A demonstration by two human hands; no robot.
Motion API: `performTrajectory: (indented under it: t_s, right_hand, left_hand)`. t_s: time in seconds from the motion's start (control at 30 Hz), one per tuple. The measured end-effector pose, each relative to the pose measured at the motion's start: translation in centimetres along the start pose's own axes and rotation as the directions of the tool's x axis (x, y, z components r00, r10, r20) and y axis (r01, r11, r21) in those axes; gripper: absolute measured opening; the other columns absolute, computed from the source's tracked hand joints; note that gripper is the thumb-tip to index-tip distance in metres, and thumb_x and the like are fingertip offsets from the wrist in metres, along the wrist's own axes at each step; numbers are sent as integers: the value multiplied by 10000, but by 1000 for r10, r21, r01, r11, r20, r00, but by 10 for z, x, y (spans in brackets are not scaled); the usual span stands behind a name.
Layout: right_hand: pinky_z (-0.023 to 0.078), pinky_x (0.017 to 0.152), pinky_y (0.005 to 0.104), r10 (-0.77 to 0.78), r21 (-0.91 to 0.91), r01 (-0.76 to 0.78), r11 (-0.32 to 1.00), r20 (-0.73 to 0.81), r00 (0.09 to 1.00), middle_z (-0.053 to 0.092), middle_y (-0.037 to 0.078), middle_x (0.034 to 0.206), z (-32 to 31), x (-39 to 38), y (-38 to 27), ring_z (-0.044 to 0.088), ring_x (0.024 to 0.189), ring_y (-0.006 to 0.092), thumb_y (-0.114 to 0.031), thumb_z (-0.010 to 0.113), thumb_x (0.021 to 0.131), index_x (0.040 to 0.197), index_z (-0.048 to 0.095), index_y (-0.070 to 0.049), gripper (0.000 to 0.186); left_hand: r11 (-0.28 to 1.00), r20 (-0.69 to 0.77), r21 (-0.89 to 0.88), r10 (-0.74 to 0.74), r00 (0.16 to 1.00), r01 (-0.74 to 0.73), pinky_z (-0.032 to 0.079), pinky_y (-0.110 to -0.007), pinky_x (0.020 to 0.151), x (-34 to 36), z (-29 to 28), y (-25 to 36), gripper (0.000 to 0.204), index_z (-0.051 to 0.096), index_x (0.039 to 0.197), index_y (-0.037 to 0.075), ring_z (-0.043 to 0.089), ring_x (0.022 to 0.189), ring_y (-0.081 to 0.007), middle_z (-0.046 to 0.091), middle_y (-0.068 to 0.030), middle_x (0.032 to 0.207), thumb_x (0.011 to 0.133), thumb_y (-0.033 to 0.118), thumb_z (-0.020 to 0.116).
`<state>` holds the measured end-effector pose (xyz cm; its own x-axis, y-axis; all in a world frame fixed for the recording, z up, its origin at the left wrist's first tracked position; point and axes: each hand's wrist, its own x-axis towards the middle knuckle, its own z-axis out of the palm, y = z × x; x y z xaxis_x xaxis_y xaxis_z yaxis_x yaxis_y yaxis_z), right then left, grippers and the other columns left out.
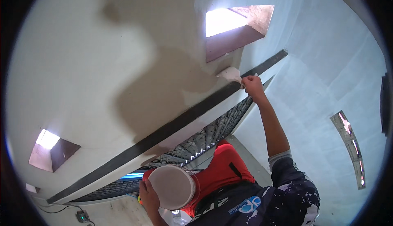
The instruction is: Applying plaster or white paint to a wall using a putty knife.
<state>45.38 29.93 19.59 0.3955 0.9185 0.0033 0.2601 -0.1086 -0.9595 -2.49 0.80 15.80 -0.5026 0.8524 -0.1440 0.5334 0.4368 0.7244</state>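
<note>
My right hand (251, 86) is closed around the handle of a pale, flat-headed tool (229, 74), which looks like a wide brush or scraper, at the white wall (163, 42) just above a long dark strip (184, 118). Whether the head touches the wall I cannot tell for sure. Low in the view, my left hand (149, 197) grips the side of a white bucket (171, 187) held by my red-clad legs. The bucket's inside looks pale; how full it is I cannot tell.
Two recessed openings (235, 42) (53, 152) let in light. A dark metal grille (200, 140) runs below the strip, with a narrow grey floor or ledge (245, 156) beside my legs. A slotted opening (348, 148) is at right, and a small device with cables (82, 216) at lower left.
</note>
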Motion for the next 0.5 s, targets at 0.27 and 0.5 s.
performTrajectory:
  t_s: [0.27,0.5]
  right_hand:
    - [386,461,246,-68,139,69,988,-14,998,620,30,615,-17,-13,-46,498,493,70,-179,627,864,752,682,0,218]
    - [337,409,245,8,308,18,951,-82,997,609,19,629,6,-6,30,468,470,58,-202,627,879,789,656,-64,167]
  left_hand:
    - [1000,12,10,25,1000,-25,454,-415,765,7,8,9,397,575,996,-45,551,802,-276,598,-181,886,1065,318,429]
    - [1000,-20,-19,6,1000,-7,444,-390,747,8,14,-5,392,570,968,-42,510,777,-237,584,-159,860,1057,316,437]
